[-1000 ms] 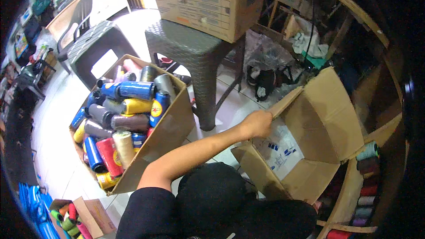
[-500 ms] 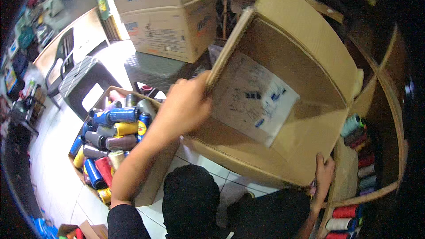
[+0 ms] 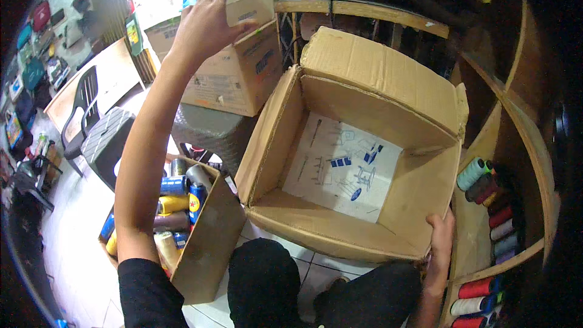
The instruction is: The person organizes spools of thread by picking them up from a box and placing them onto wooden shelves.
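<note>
An open cardboard box [image 3: 425, 188] stands in front of me with its flaps turned out. On its inside bottom lies a white sheet with blue drawings. My right hand [image 3: 441, 234] is closed on the box's near right edge. Raised at the upper left, my left hand [image 3: 209, 21] has its thumb and fingers apart. It is in front of a closed cardboard box [image 3: 258, 64] on a dark stool [image 3: 209, 124]; whether it touches that box I cannot tell. Below my left forearm, another cardboard box [image 3: 212, 240] holds several thread spools [image 3: 174, 186], partly hidden by the arm.
Wooden shelves [image 3: 480, 218] on the right hold several thread spools [image 3: 477, 288]. Behind the boxes is a wooden-edged table [image 3: 364, 9] with a machine and cables on it. A grey stool [image 3: 109, 140] and a black chair [image 3: 85, 106] stand at the left on a tiled floor.
My left hand has let go of the open box's left edge and moved up and away toward the closed box. The open box has tipped down to the left and shows more of its bottom.
</note>
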Tool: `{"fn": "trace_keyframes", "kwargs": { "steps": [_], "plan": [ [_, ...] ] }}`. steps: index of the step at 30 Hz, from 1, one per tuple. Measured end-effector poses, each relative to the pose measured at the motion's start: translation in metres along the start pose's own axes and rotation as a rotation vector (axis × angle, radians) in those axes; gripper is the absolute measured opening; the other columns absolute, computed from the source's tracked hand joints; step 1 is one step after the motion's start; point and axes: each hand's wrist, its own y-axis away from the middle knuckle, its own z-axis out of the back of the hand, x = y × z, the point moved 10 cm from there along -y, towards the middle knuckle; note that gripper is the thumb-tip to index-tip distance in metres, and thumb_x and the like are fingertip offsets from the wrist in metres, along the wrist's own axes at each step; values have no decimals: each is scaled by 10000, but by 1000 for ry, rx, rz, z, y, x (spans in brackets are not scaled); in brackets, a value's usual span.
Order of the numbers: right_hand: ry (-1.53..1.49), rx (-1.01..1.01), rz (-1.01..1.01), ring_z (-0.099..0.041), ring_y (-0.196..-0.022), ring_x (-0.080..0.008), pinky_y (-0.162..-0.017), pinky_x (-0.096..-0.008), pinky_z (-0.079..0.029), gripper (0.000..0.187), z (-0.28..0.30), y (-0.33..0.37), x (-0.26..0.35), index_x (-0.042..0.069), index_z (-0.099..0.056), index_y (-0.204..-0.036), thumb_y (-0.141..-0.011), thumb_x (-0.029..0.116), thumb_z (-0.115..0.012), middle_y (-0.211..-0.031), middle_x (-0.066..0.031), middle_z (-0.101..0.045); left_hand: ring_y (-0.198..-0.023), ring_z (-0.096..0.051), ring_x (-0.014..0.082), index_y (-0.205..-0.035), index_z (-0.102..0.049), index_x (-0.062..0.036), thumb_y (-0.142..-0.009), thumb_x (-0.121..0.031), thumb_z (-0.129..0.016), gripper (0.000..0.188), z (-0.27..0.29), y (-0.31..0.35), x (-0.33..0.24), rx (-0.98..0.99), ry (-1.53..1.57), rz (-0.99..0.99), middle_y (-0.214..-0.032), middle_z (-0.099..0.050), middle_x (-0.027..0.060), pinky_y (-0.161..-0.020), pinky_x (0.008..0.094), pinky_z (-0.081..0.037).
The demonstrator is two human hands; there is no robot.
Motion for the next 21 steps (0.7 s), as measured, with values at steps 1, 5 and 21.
{"fn": "trace_keyframes", "kwargs": {
  "steps": [1, 5, 21],
  "plan": [
    [-17, -7, -8, -560, -861, -206, -790, -303, -437, 425, 0, -3, 0, -52, -534, -1067, -668, 88, -496, -962, -115, -601, -870, -614, 274, -1034, -570, -19, -660, -461, -730, 601, -27, -6, 2, 83, -59, -69, -996, -612, 149, -782, 428, -465],
    [115, 20, -53, -564, -824, -196, -765, -307, -442, 418, 17, -19, -11, -50, -540, -1062, -668, 81, -490, -939, -107, -605, -944, -603, 248, -1051, -587, -72, -622, -457, -761, 603, -50, -30, -11, 515, -220, 228, -1027, -603, 146, -811, 453, -462],
    [97, 167, -45, -573, -800, -206, -736, -317, -452, 418, -12, -54, 19, -53, -546, -1054, -665, 97, -520, -916, -126, -619, -821, -620, 296, -987, -602, -28, -758, -257, -655, 329, 7, -102, 129, -177, -110, -177, -860, -638, 153, -729, 393, -484]
  ]
}}
